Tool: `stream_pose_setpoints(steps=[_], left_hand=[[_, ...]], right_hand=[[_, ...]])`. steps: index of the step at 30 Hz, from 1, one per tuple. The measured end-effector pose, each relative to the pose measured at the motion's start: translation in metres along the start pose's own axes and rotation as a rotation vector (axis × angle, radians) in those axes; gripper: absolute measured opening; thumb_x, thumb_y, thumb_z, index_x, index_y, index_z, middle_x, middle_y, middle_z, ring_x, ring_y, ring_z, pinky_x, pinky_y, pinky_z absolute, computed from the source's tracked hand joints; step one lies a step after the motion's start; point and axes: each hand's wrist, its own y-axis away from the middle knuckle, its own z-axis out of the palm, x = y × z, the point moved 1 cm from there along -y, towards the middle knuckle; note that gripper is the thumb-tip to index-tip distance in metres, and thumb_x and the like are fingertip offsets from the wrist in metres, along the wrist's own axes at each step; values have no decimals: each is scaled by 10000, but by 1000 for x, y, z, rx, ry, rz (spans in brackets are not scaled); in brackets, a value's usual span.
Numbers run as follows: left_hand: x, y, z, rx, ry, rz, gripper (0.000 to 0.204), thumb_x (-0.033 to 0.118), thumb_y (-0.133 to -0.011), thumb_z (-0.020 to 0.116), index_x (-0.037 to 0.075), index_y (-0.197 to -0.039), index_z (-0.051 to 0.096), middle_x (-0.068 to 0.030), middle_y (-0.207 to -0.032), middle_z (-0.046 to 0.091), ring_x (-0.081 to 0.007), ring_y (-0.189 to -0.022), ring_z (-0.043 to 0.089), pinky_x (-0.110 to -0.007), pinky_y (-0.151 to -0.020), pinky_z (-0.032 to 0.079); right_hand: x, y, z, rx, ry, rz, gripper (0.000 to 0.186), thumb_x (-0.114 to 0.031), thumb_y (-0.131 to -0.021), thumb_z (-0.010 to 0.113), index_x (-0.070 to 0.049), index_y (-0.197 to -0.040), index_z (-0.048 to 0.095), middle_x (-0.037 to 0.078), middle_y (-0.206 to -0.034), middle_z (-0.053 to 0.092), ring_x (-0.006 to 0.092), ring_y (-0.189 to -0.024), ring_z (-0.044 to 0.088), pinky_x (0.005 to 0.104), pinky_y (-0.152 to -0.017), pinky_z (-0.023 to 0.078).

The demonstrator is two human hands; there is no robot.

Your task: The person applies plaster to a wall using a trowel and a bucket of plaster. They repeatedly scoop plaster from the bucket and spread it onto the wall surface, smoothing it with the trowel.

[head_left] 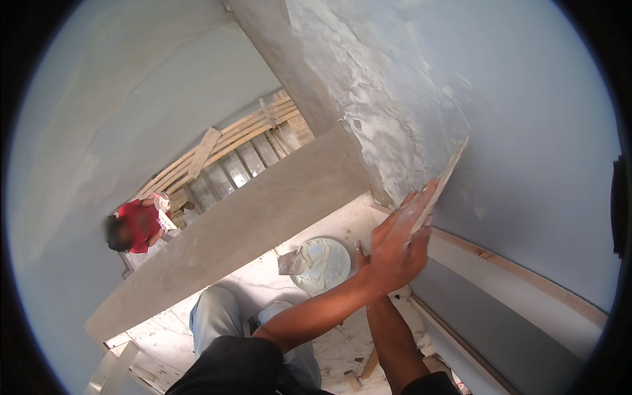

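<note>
1 left hand [400, 253] — closed round 1 long thin pale blade [451, 163] | 1 right hand [361, 259] — mostly hidden, fingers can't tell | 1 round putty-smeared pale-blue pan [346, 268]

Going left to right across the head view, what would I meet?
Co-worker in a red shirt → the wearer's left knee in pale jeans → round putty tub → thin spreading blade held against the wall.
</note>
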Motion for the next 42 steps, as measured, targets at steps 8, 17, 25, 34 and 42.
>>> stream_pose_setpoints(steps=[8, 17, 25, 34, 42], left_hand=[[-122, -140, -113, 267, -212, -35, 271, 128, -950, 502, -46, -1139, 587, -43, -810, 568, -114, -739, 485, -268, -678, 430], [-167, -111, -70, 177, -258, -22, 273, 90, -929, 508, -48, -1146, 601, -23, -878, 605, -94, -783, 514, -251, -679, 432], [-104, 31, -22, 40, -147, -85, 354, -19, -882, 529, -45, -1232, 577, -211, -1210, 624, -243, -1153, 590, -333, -958, 435], [-150, -85, -93, 352, -129, -301, 254, 129, -960, 481, -46, -1106, 594, -95, -863, 607, -154, -784, 525, -318, -714, 441], [-131, -41, -35, 196, -245, -201, 281, 127, -958, 510, -56, -1153, 598, -17, -843, 582, -90, -737, 497, -265, -652, 426]], right_hand=[[-36, 54, -34, -55, 54, -28, 1299, -817, -682, 564, -177, -1467, -249, 343, -1475, -246, 587, -1361, -118, 701, -1056, 142], [-33, 48, -26, -39, 53, -34, 1306, -815, -681, 571, -166, -1470, -242, 336, -1480, -244, 588, -1361, -116, 701, -1051, 159], [-28, 31, -11, 56, 73, -9, 1307, -815, -674, 579, -183, -1470, -243, 336, -1479, -246, 594, -1357, -118, 709, -1046, 152], [-36, 55, -24, -23, 60, -44, 1302, -810, -672, 587, -199, -1472, -239, 342, -1477, -238, 599, -1355, -109, 713, -1040, 165], [-37, 53, -23, 5, 73, -22, 1311, -811, -664, 593, -208, -1467, -250, 336, -1482, -236, 589, -1362, -106, 706, -1047, 166]])
